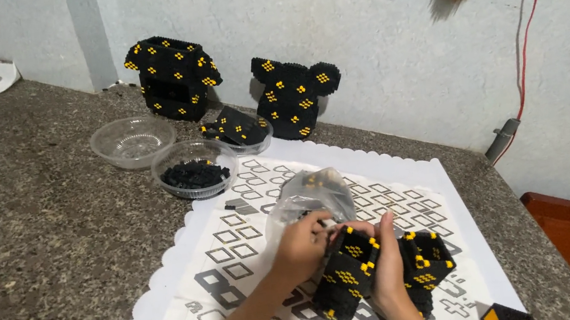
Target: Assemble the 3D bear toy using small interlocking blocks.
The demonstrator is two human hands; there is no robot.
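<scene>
Fingers (pixel 321 226) of my left hand (pixel 302 247) pinch the block model's (pixel 355 270) top edge; my right hand (pixel 387 263) wraps closed around it, plastic bag (pixel 310 194) just beyond

Both forearms come in from bottom edge, bare, angled up twd the black-and-yellow brick model (pixel 355 273). Left hand (pixel 302 247) sits at model's upper-left corner, fingers curled, tips pressing its top edge. Right hand (pixel 387 259) lies across model's middle — palm down, fingers pointing up, thumb side twd the left hand. Hands nearly touching above the model; wrists roughly straight.
</scene>
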